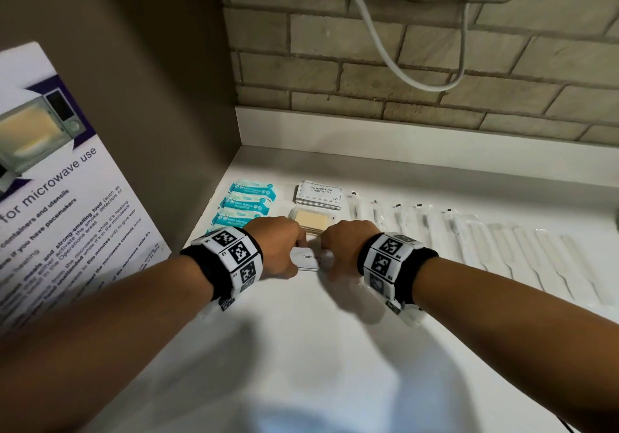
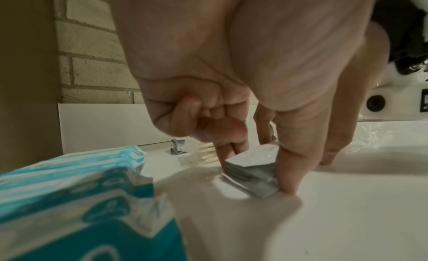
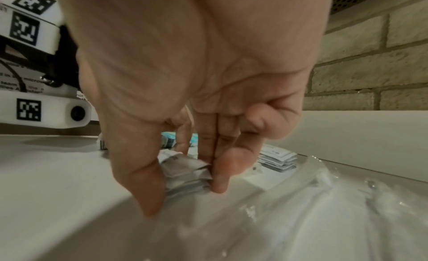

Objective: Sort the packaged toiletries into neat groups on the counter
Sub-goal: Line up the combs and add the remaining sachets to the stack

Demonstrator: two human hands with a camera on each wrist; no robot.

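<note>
A small stack of white toothpaste sachets lies on the white counter near the front. My left hand pinches its left end and my right hand pinches its right end. In the left wrist view the thumb and fingers of the left hand squeeze the stack from front and back, fingertips on the counter. In the right wrist view the right hand clamps the stack the same way. Most of the stack is hidden under the hands.
Teal mini-wipe packs sit at the left, shampoo sachets and clear-wrapped soap behind the hands. A row of clear-wrapped long items runs to the right. A microwave poster is on the left wall; a white cable hangs over the brick.
</note>
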